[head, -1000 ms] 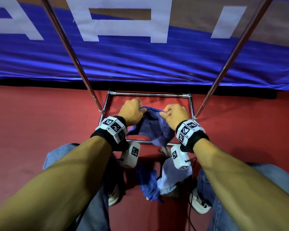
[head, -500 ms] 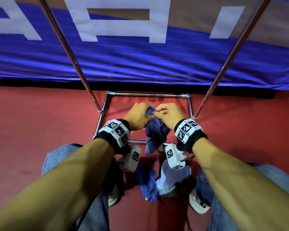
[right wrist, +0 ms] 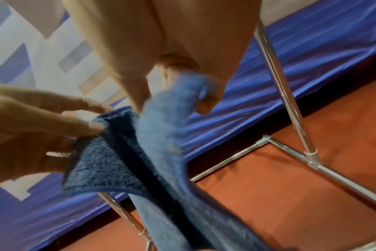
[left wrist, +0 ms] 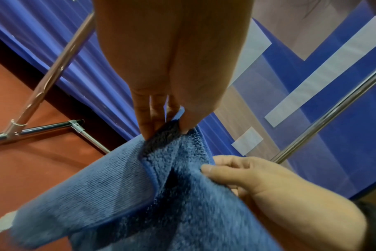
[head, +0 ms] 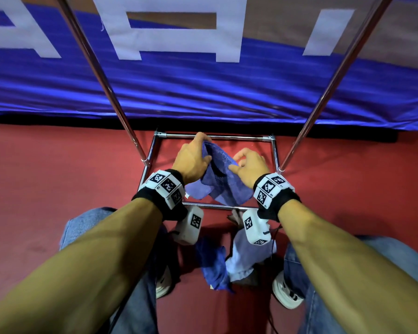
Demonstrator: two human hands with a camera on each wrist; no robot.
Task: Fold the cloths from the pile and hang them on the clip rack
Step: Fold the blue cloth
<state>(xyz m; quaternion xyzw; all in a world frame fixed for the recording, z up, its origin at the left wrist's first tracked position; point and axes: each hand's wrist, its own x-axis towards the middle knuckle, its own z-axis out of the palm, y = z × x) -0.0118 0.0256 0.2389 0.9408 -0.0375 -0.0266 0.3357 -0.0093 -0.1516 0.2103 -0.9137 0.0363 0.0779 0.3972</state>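
Observation:
A blue terry cloth hangs folded between my hands above the rack's base. My left hand pinches its upper corners together; in the left wrist view the left hand holds them between thumb and fingers. My right hand pinches the cloth's right edge lower down. In the right wrist view the right hand has its thumb and curled fingers closed on that edge of the cloth. The pile lies on the floor between my feet: a blue cloth and a pale cloth. No clips are in view.
The rack's chrome base frame rests on the red floor, with slanted uprights to the left and right. A blue banner hangs behind it. My shoes flank the pile.
The hands, joined at the cloth's top half a second ago, have parted. The left went up and forward with the corners; the right slid down the right edge, spreading the cloth.

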